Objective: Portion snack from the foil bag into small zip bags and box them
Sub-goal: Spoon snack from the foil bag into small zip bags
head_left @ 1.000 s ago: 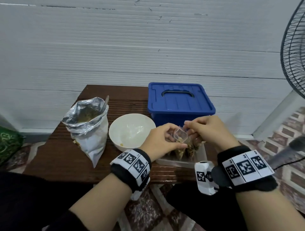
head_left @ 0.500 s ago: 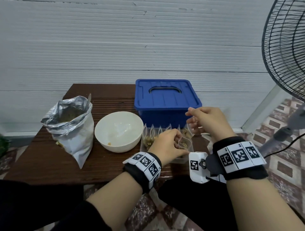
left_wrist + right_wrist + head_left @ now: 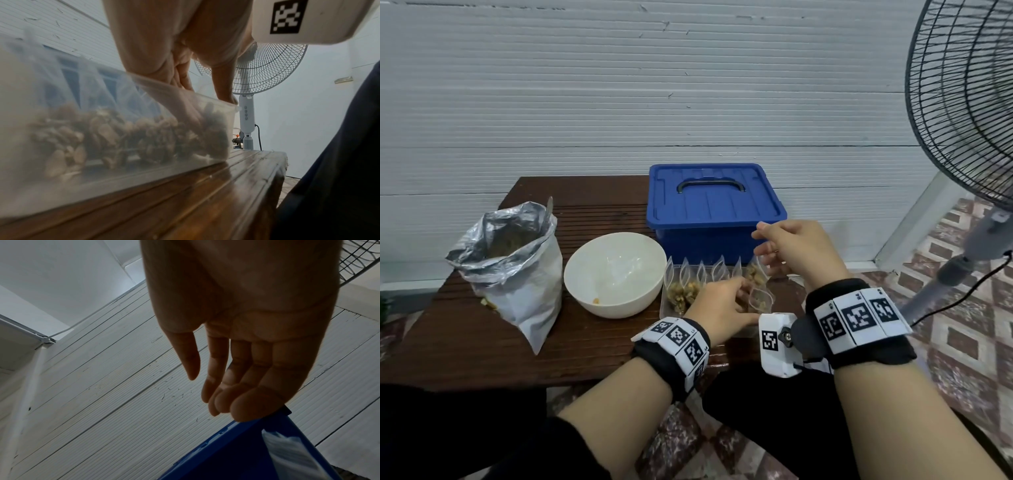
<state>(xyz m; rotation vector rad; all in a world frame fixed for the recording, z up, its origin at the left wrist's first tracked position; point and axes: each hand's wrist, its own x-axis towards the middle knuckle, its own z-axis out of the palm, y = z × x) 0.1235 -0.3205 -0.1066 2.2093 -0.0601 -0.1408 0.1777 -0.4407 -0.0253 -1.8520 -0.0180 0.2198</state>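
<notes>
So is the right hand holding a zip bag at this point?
No: in the right wrist view the right hand hangs with relaxed fingers and nothing in it, above the blue box.

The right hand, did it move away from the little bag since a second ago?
Yes. The right hand let go of the small zip bag and rose toward the blue box; the left hand now holds it alone in the clear tray.

head: above, facing down-forward | wrists: close, upward | shared: clear box (image 3: 666, 308)
</notes>
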